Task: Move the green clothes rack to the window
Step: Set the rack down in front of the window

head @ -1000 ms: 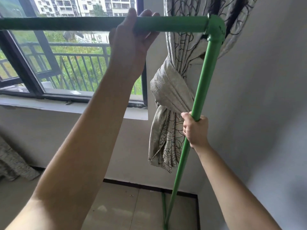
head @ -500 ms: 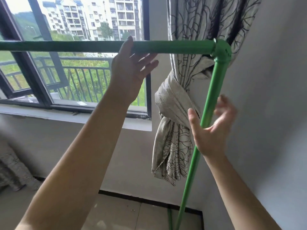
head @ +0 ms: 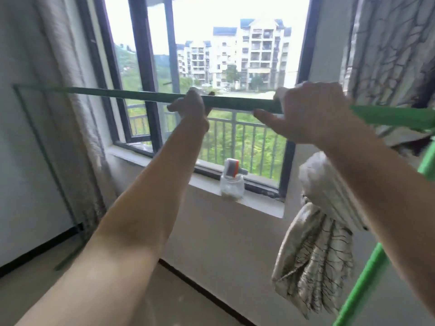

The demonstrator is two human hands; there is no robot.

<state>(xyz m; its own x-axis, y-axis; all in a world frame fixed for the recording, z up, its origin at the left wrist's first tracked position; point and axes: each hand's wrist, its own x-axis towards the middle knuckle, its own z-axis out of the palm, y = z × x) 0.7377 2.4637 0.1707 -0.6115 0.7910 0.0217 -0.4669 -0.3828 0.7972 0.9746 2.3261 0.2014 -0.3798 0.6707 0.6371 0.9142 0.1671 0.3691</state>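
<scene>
The green clothes rack stands right in front of the window [head: 235, 55]. Its top bar [head: 141, 96] runs across the view at chest height. The right upright [head: 367, 278] slants down at the right edge, and the left upright [head: 44, 156] shows only as a faint blur against the curtain. My left hand [head: 191, 104] is closed around the top bar near its middle. My right hand [head: 308, 111] wraps over the same bar further right, thumb stretched out under it. The picture is motion-blurred.
A clear jar with an orange and grey lid [head: 231, 182] sits on the window sill [head: 259, 203]. A knotted patterned curtain [head: 315, 243] hangs at the right, and a pale curtain [head: 61, 102] at the left. White walls close in on both sides.
My right hand let go of the right upright and moved up onto the top bar. My left hand opened briefly, then closed on the bar again. The view swung left and up.
</scene>
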